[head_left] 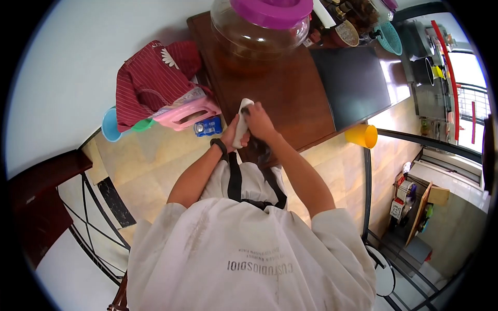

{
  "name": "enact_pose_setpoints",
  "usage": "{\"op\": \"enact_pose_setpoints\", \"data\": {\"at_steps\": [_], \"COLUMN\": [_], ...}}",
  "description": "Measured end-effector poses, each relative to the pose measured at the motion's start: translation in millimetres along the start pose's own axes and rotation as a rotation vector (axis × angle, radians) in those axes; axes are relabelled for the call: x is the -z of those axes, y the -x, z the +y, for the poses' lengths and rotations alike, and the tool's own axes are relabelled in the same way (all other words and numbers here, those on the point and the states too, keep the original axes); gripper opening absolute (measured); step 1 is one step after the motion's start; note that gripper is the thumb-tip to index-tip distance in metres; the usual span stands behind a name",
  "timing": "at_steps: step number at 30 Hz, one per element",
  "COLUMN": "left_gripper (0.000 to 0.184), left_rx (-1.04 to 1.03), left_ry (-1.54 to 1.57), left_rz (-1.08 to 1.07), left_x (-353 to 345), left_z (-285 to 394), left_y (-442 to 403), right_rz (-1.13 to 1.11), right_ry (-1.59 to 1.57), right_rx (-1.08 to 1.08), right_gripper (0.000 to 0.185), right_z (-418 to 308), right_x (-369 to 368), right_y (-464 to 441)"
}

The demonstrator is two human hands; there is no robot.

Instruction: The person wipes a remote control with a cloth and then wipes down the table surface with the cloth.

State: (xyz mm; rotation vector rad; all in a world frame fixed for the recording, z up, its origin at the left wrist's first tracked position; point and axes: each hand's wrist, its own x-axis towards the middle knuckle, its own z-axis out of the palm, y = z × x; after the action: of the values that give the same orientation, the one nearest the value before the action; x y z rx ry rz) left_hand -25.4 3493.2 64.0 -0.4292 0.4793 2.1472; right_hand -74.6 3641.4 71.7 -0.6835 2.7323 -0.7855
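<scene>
Overall, the largest surface is the beige tiled floor (155, 168), visible L & R of the wearer. Next: brown polished wooden table (295, 98), in front of the wearer; a black rect. flat panel (353, 85) covers part of its top, R side. Clear round-bellied jar w/ purple lid (233, 33) stands at the table's far side, L of the panel. Dark-red striped cloth w/ white flower print (155, 85) is draped L of the table, above a pink plastic frame w/ oblong opening (181, 118). Turquoise perforated plastic basket (390, 39) sits at far R, beyond the panel. Yellow cyl. plastic container (361, 136) is just beside the table's near edge, R end. Blue printed pack (209, 126) is near the pink frame, on the side toward the wearer. L hand (229, 137): closed, fingers wrapped around the lower part of an off-white elongated object (239, 130); black band (220, 145) on L wrist. R hand (261, 122): fingers bent, tips against the obj.'s upper part; cannot tell if it grips. Obj. position: between both hands, tilted, upper end toward the table, near the table's L near corner. Smallest item: dark spot (245, 111) at R fingertips; too small to ID.
</scene>
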Motion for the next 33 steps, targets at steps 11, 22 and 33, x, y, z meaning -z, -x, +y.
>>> {"op": "enact_pose_setpoints", "data": {"at_steps": [11,22,33], "left_gripper": [0.055,0.054,0.052], "left_rx": [-0.005,0.026,0.029], "left_ry": [-0.122,-0.056,-0.06], "left_rz": [0.085,0.152,0.202], "left_x": [0.3,-3.5,-2.9], "left_z": [-4.4,-6.5,-2.8], "left_y": [1.0,-1.3,-6.1], "right_rz": [-0.018,0.113,0.214], "right_ry": [-0.09,-0.128,-0.246], "right_rx": [-0.08,-0.149,-0.456], "right_gripper": [0.029,0.03,0.028], "right_z": [-34.2,-16.2,-18.4], "right_x": [26.6,24.3,16.1], "right_y": [21.8,-10.3,-52.0]}}
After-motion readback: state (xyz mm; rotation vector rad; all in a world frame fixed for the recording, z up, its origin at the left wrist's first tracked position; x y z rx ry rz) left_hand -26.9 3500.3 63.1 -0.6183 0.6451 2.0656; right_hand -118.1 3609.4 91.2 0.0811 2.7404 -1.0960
